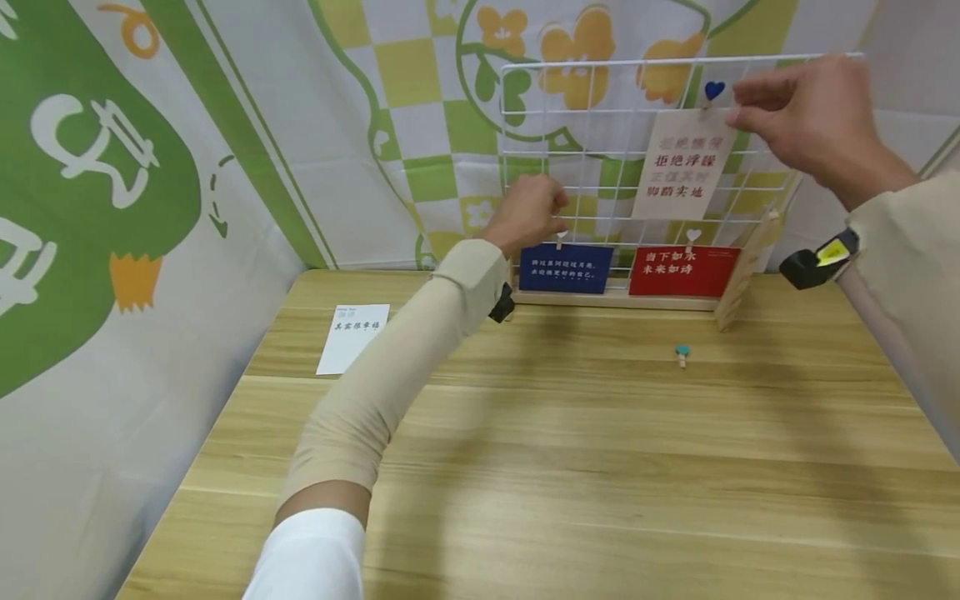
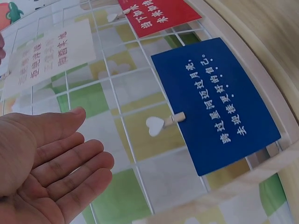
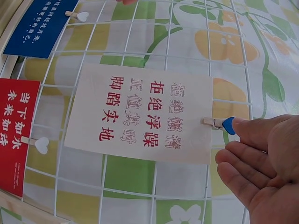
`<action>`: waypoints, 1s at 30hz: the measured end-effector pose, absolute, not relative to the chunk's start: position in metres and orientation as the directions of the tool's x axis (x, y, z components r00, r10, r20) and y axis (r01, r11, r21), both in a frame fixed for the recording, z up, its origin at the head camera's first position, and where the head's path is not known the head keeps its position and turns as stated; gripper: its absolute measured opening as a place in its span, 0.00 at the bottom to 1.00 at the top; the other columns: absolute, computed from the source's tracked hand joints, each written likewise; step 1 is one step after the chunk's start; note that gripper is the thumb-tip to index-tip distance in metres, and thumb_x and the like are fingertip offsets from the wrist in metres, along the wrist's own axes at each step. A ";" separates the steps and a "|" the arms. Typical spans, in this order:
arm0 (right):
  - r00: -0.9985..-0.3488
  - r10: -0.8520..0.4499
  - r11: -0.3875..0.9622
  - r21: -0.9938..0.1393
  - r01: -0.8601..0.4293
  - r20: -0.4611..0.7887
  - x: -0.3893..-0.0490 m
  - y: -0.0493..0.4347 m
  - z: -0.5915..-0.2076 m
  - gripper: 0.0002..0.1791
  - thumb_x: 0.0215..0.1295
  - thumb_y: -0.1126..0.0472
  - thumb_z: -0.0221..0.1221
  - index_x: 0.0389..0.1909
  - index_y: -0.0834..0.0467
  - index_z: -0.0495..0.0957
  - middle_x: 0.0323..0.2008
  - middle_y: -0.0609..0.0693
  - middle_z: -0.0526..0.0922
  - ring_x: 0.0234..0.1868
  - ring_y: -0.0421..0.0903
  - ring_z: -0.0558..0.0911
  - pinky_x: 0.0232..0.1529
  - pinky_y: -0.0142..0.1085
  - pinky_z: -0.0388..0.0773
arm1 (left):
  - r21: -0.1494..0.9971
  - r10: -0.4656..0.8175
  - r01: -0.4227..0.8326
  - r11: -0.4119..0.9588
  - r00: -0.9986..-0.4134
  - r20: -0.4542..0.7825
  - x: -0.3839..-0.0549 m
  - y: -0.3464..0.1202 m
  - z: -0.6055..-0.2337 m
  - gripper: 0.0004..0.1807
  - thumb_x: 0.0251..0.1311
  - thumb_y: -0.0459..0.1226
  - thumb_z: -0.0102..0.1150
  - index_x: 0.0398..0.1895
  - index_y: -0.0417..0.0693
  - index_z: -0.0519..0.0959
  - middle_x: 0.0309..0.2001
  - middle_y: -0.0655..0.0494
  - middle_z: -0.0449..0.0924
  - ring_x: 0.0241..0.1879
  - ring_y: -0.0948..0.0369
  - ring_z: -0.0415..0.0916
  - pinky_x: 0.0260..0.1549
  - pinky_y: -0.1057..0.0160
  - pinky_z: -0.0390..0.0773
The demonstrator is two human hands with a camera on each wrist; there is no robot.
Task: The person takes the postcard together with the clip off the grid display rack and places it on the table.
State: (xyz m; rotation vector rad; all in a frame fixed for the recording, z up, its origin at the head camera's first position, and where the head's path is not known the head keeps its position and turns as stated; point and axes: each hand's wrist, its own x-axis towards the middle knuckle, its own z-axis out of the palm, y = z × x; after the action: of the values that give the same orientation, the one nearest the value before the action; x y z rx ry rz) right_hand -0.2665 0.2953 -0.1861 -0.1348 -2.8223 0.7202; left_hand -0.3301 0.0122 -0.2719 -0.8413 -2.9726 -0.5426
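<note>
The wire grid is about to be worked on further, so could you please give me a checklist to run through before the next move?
1. Blue card and red card clipped: ok.
2. Cream card held by the blue-heart clip: ok.
3. Right hand clear of that clip: cannot tell; they are very close.
4. Left hand empty: ok.
5. White card on the wire grid: not ok; it lies on the table.
6. Teal-heart clip unused: ok, loose on the table.
</note>
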 end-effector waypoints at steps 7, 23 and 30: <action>-0.965 0.143 0.883 -0.469 0.024 0.220 -0.270 0.292 -0.182 0.28 0.72 0.44 0.52 0.68 0.49 0.68 0.67 0.53 0.73 0.64 0.47 0.77 0.36 0.21 0.68 | 0.329 0.527 0.536 0.777 -0.841 0.123 -0.329 0.023 -0.270 0.13 0.62 0.37 0.63 0.21 0.46 0.71 0.22 0.56 0.70 0.23 0.64 0.65 0.25 0.71 0.67; -0.967 0.134 0.890 -0.455 0.020 0.219 -0.275 0.283 -0.180 0.27 0.75 0.48 0.48 0.71 0.49 0.63 0.69 0.52 0.71 0.61 0.57 0.76 0.37 0.23 0.70 | 0.291 0.534 0.558 0.777 -0.829 0.163 -0.328 0.050 -0.260 0.10 0.62 0.39 0.65 0.41 0.43 0.84 0.36 0.54 0.81 0.36 0.61 0.72 0.40 0.68 0.75; -0.971 0.131 0.886 -0.463 0.025 0.198 -0.278 0.282 -0.179 0.27 0.75 0.48 0.48 0.72 0.49 0.62 0.70 0.53 0.70 0.61 0.57 0.75 0.45 0.30 0.76 | 0.316 0.525 0.547 0.775 -0.836 0.158 -0.328 0.061 -0.257 0.06 0.63 0.39 0.63 0.34 0.45 0.83 0.31 0.56 0.80 0.30 0.64 0.72 0.31 0.73 0.72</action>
State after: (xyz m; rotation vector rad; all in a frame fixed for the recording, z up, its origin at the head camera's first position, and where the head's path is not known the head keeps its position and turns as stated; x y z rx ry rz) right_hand -0.2777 0.2820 -0.1795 -0.1192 -2.8300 0.6908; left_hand -0.3283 0.0606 -0.2566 -0.8771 -2.9022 -0.5456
